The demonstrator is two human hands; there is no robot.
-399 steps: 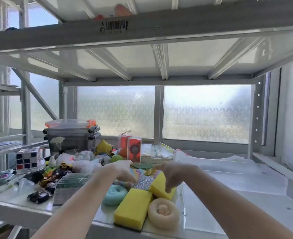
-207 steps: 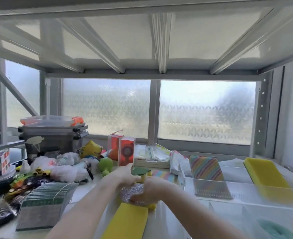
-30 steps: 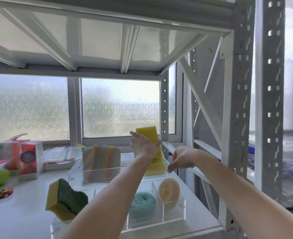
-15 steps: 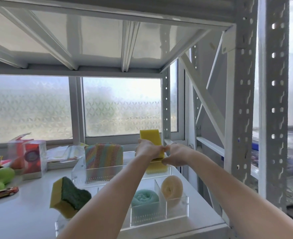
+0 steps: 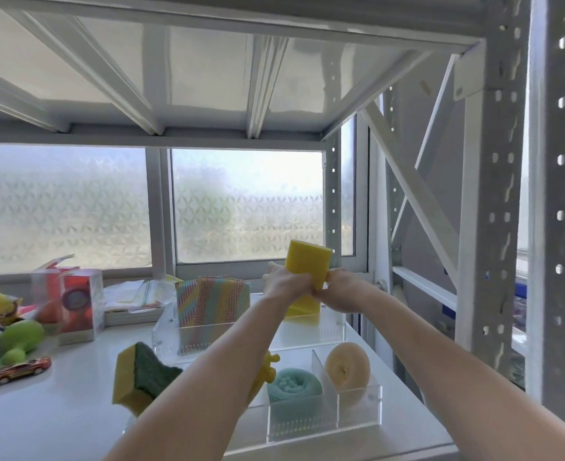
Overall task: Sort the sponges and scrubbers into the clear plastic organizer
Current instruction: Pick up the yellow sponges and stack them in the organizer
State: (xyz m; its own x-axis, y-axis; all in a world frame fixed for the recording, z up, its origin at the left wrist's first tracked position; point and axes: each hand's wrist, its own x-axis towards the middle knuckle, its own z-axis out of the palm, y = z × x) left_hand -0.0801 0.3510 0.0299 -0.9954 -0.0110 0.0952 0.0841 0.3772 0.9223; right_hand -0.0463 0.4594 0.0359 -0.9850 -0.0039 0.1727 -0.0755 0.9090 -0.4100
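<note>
Both hands, left hand [image 5: 282,285] and right hand [image 5: 337,289], are closed on the upright yellow foam sponge [image 5: 306,271] over the back right bay of the clear plastic organizer [image 5: 357,419]. Squeezed unevenly, it could spring sideways and miss. Striped mesh scrubbers [image 5: 213,301] fill the back left bay; a teal rolled scrubber [image 5: 294,389] and a cream round scrubber [image 5: 347,366] sit in separate front bays.

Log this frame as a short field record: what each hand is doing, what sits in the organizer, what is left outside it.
left hand: gripping yellow sponge
right hand: gripping the same sponge
sponge position: upright, over back right compartment of clear organizer
back left: striped scrubber pads
front: teal scrubber, cream scrubber, divider between
front left: yellow-green sponge, tilted
outside: toy car
</note>
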